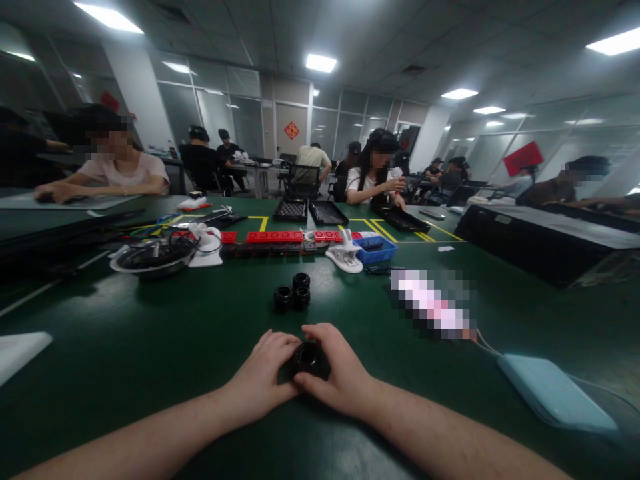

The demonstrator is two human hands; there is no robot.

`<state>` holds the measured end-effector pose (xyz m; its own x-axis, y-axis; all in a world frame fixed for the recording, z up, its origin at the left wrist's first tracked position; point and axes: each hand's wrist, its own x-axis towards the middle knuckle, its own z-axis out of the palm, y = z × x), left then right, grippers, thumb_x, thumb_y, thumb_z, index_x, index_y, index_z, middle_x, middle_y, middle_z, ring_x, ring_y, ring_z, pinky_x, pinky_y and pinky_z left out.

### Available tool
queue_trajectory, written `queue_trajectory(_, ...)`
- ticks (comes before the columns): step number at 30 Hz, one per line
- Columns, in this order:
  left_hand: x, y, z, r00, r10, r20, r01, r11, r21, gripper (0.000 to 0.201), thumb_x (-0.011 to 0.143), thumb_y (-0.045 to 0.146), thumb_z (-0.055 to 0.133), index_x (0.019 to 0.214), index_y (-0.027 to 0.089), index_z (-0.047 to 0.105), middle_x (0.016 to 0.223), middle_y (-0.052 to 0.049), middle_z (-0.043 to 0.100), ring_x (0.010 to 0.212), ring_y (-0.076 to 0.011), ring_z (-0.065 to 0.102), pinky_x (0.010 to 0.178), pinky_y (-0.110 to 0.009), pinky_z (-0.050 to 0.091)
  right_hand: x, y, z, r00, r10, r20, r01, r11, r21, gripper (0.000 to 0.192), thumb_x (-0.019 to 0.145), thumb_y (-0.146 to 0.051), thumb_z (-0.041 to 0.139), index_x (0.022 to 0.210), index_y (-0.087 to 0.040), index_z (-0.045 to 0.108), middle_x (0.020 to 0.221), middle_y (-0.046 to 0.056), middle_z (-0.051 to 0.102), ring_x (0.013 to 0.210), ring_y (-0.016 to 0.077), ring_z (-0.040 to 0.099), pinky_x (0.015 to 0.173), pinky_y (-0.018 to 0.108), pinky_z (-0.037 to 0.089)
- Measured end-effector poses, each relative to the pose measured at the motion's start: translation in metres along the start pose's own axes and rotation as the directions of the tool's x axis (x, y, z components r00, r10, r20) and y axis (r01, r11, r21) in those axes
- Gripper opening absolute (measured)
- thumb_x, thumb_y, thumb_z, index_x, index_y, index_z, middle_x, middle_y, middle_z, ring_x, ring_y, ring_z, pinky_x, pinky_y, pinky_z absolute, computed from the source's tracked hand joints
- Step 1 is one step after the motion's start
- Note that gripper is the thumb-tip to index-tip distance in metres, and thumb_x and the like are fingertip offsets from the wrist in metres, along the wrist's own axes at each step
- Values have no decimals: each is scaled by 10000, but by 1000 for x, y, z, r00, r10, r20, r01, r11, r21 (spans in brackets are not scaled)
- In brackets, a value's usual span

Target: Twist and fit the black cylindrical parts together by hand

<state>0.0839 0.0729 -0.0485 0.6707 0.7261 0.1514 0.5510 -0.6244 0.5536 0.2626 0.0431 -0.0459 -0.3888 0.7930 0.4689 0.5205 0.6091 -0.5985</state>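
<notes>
Close in front of me, a black round fitting [309,356] with a hole in its top is on or just above the green table [210,300]. My right hand [343,370] wraps it from the right, thumb in front and fingers behind. From the other side my left hand [263,370] curls against its left edge, partly hiding it. Farther off stand three similar black round fittings: a left one [283,299], a rear one [301,281] and a right one [302,297]. They sit close together, openings showing.
Behind the fittings runs a row of red blocks [275,238], with a blue basket [376,251] and a white clip stand [345,253]. A metal bowl [153,260] of dark parts is left. A light-blue case [557,393] lies right, before a black box [540,243]. Other people sit beyond.
</notes>
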Motion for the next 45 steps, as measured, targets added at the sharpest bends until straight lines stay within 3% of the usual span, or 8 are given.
queue_trajectory(7, 1, -2, 0, 1000, -3, 17, 3, 1000, -1, 341, 729, 354, 610, 1029, 207, 543, 1097, -60, 539, 1045, -252, 455, 1002, -492, 199, -1, 1, -2, 989, -149, -23, 149, 988, 46, 609, 663, -142, 514, 1236, -177, 308, 1180, 110, 443, 1089, 230, 440, 924, 398, 386)
queue_trajectory(13, 1, -4, 0, 999, 32, 21, -32, 999, 4, 330, 744, 416, 580, 997, 205, 563, 1064, -65, 545, 1010, -257, 470, 986, -485, 226, 2, 2, -1, 999, 9, -44, -11, 999, -53, 663, 648, -374, 658, 1207, -172, 363, 1130, 122, 469, 1047, 269, 456, 885, 445, 394)
queue_trajectory(16, 0, -3, 0, 999, 30, 12, -30, 1000, 7, 302, 726, 355, 603, 990, 213, 569, 1054, -52, 549, 1012, -249, 467, 991, -479, 219, 2, 0, 0, 997, 78, 15, -78, 996, -33, 627, 643, -309, 668, 1189, -189, 383, 1040, 86, 515, 952, 236, 511, 834, 409, 437)
queue_trajectory(20, -1, -2, 0, 1000, 19, -11, -19, 1000, 1, 372, 706, 326, 625, 1052, 219, 540, 1059, -45, 545, 1022, -244, 460, 1001, -478, 201, -1, -1, 0, 999, -16, 51, 15, 1000, 23, 590, 679, -131, 548, 1226, -188, 332, 1110, 94, 503, 1009, 214, 504, 885, 384, 423)
queue_trajectory(24, -1, -2, 1, 998, 46, -35, -45, 999, 30, 375, 712, 426, 619, 1002, 195, 563, 1056, -64, 543, 1005, -253, 460, 969, -459, 257, -2, -1, 0, 993, -106, 49, 106, 994, -2, 661, 675, -160, 559, 1270, -173, 270, 1207, 127, 443, 1097, 254, 449, 929, 429, 385)
queue_trajectory(32, -2, 3, -2, 999, 39, -22, -39, 999, 7, 314, 734, 420, 596, 941, 187, 565, 1010, -59, 546, 972, -245, 473, 966, -457, 259, -2, 7, 5, 995, -7, -97, -2, 996, -85, 727, 635, -327, 664, 1239, -164, 294, 1142, 146, 437, 1038, 300, 464, 882, 478, 408)
queue_trajectory(37, -1, 1, 0, 1000, -3, -12, 3, 999, -33, 318, 666, 293, 652, 955, 201, 558, 1023, -38, 545, 990, -234, 466, 1007, -465, 190, -1, 5, 9, 998, 70, 6, -70, 996, -49, 678, 639, -204, 636, 1232, -184, 307, 1101, 122, 479, 1005, 268, 495, 875, 445, 424)
queue_trajectory(45, 0, -2, 0, 999, -35, 18, 36, 997, -74, 383, 637, 313, 680, 991, 219, 566, 1067, -41, 535, 1022, -245, 454, 1025, -494, 128, -3, 24, 11, 992, -109, 56, 109, 994, 0, 682, 686, -224, 540, 1284, -147, 221, 1264, 163, 405, 1155, 297, 419, 944, 429, 370)
